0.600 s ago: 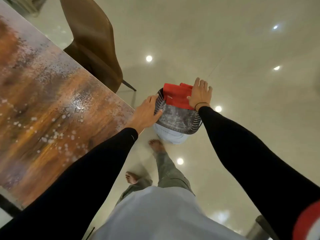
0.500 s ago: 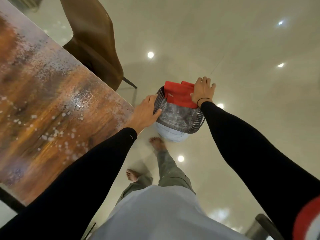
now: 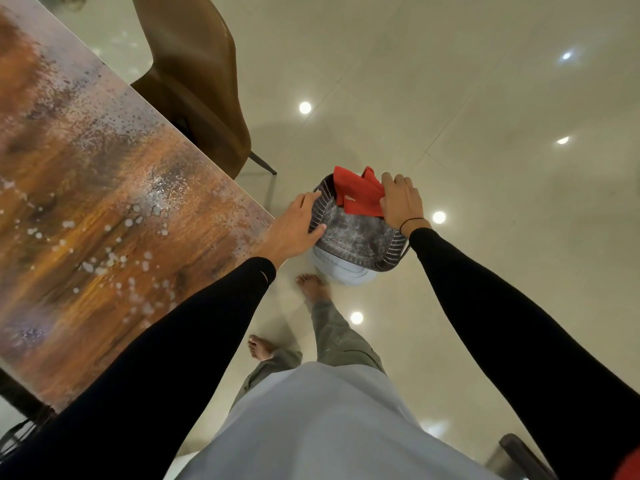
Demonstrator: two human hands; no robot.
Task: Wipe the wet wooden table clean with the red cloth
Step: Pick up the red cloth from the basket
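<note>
- The crumpled red cloth [image 3: 360, 195] lay in the dark slotted plastic basket [image 3: 356, 237], bunched against the basket's far rim, just beyond the corner of the wet, droplet-speckled wooden surface [image 3: 104, 202].
- The right hand [image 3: 401, 202] had its fingers curled into the cloth, pinching its folds on the basket's right side.
- The left hand [image 3: 294, 226] rested on the basket's left rim, fingers relaxed and straight, thumb over the edge, apparently steadying it.
- The cloth looked soft, light and limp; gathering a thick bunch of its middle folds should give a full pad for wiping.
- If damp, it would probably sag and drip while carried from the basket to the surface.
</note>
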